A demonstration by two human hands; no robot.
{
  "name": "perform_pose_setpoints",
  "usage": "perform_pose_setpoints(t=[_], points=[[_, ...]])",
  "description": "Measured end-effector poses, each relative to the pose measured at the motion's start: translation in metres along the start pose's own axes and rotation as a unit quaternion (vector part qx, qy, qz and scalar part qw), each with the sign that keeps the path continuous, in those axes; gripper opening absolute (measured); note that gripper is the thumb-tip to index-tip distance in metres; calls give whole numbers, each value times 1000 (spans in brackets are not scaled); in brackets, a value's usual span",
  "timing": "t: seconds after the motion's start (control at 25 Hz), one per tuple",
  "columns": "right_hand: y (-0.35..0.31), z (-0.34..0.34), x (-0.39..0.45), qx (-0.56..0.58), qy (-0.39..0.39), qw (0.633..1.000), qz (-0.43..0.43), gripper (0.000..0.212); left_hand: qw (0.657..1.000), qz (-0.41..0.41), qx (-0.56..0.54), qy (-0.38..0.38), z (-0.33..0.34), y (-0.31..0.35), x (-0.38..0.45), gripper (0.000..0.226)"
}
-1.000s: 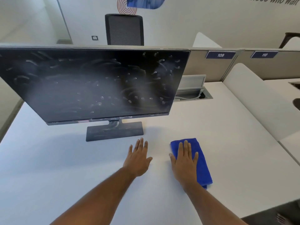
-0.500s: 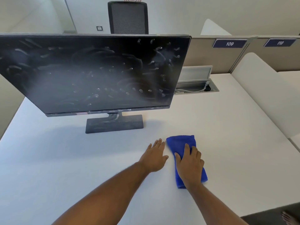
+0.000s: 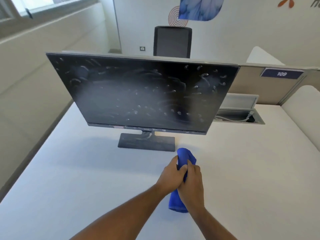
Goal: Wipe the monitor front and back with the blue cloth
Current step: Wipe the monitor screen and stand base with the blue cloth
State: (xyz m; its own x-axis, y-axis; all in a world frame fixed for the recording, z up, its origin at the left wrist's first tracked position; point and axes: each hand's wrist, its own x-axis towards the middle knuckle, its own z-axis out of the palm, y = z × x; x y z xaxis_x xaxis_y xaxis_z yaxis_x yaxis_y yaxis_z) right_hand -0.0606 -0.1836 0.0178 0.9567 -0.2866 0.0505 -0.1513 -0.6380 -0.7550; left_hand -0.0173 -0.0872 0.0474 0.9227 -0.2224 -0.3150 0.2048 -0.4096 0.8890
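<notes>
A dark monitor (image 3: 143, 94) stands on its flat base (image 3: 147, 142) on the white desk (image 3: 69, 179), its screen covered in white smears and spots. Its back is hidden from me. The blue cloth (image 3: 186, 157) is bunched up just in front of the base's right end. Both hands close around it: my left hand (image 3: 171, 174) grips it from the left, my right hand (image 3: 193, 186) from the right. One end sticks out toward the monitor and the other end hangs below my right wrist.
An open cable tray (image 3: 240, 116) with wires sits in the desk behind the monitor's right side. A padded divider (image 3: 301, 108) borders the desk on the right, a partition labelled 109 (image 3: 281, 73) stands behind, and a dark office chair (image 3: 172, 41) beyond it.
The cloth lay flat under my right hand; both hands have now gathered it and raised it off the desk. My view has shifted, putting the monitor more to the right.
</notes>
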Motion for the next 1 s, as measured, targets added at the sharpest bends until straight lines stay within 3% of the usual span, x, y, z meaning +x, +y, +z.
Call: perform_pose_setpoints(t=[0.2,0.36,0.64,0.76,1.0], points=[[-43,26,-1,7,-62,994,-92,74,988,-17,-108,107,-63,-2,-7,37],[-76,48,1,39,-78,988,-130,92,985,1,-151,81,-119,2,-19,24],[-171,73,5,28,-16,977,-210,67,978,117,-156,79,-216,19,-48,32],[-222,72,13,14,44,954,-295,60,955,197,-166,147,-256,35,-58,32],[-344,52,37,-30,186,875,-446,50,877,319,-166,318,-335,80,-59,26]])
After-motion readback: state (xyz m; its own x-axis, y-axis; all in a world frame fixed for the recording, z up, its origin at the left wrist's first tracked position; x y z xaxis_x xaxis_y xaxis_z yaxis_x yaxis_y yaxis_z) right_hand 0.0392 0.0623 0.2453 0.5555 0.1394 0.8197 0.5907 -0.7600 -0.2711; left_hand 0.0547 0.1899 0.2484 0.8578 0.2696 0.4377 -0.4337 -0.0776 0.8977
